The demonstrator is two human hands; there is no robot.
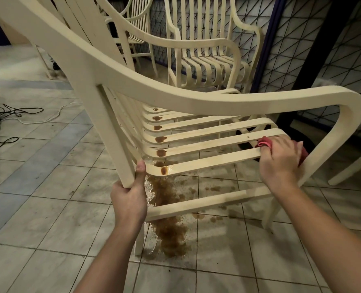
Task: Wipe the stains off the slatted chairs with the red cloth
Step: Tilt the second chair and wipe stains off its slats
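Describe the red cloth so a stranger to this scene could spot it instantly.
Find the nearest cream slatted chair, the one with brown stains. Follow its seat slats to their right ends, where the right hand rests. The red cloth is bunched under that hand, the only red thing among pale slats.

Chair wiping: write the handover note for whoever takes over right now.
Left hand grips the chair's back post, steadying it.
Right hand holds the cloth against the front end of the seat slats.
Done: slat fronts look clean.
Left: brown stains in a row at the slats' back ends; spill on the floor beneath. Two more chairs behind, their state unclear.
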